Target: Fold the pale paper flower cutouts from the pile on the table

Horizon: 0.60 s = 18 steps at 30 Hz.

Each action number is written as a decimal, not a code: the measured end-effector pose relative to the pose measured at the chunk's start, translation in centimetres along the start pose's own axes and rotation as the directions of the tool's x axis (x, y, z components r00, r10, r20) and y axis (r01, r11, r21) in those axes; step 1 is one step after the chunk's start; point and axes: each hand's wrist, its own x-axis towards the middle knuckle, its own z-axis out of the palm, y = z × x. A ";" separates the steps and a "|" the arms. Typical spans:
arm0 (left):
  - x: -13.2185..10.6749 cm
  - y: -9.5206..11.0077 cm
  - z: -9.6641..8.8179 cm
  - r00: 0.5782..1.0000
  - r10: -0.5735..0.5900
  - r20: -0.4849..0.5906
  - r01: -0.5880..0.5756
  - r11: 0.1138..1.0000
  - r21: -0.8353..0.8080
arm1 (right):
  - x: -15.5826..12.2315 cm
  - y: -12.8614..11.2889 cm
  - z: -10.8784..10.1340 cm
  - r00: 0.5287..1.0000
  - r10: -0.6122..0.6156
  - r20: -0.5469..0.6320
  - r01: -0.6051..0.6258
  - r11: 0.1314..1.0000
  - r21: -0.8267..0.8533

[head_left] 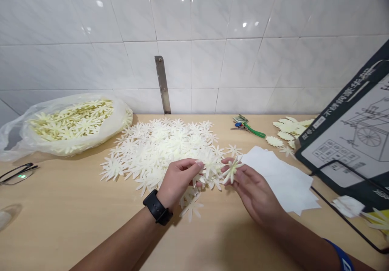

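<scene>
The right hand (252,188) pinches a pale flower cutout (233,169) between its thumb and fingers, its petals fanning out with no clear long axis. The left hand (182,175) is just to its left, thumb and fingers pressed together and, it seems, pinching a white cutout (198,177); how many layers are there I cannot tell, since white petals blend in behind. A narrow gap parts the two sets of fingertips, so the right hand's flower lies directly right of the left hand.

The large flower pile (161,141) spreads over the worktop (106,222) to the far left of both hands, wider left to right than deep. The left hand is nearer to its middle; the right is beside its right edge. One loose flower (191,207) lies on the near side of the left hand. White sheets (279,179) lie right of the right hand, and a filled plastic bag (122,121) stands left of the pile.
</scene>
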 end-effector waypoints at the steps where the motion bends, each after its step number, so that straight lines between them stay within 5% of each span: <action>1: 0.0 0.0 0.1 1.000 -0.014 0.012 0.014 1.000 -0.007 | 0.0 -0.2 0.2 0.999 -0.013 0.043 0.016 0.998 -0.064; 7: -0.5 0.4 0.9 0.991 -0.057 0.118 0.055 0.998 0.027 | -0.2 -0.7 0.9 0.986 -0.012 0.168 0.072 0.932 -0.354; 18: -0.9 1.0 1.3 0.964 -0.080 0.255 0.090 0.996 -0.029 | -0.3 -0.7 0.8 0.981 0.013 0.193 0.069 0.910 -0.409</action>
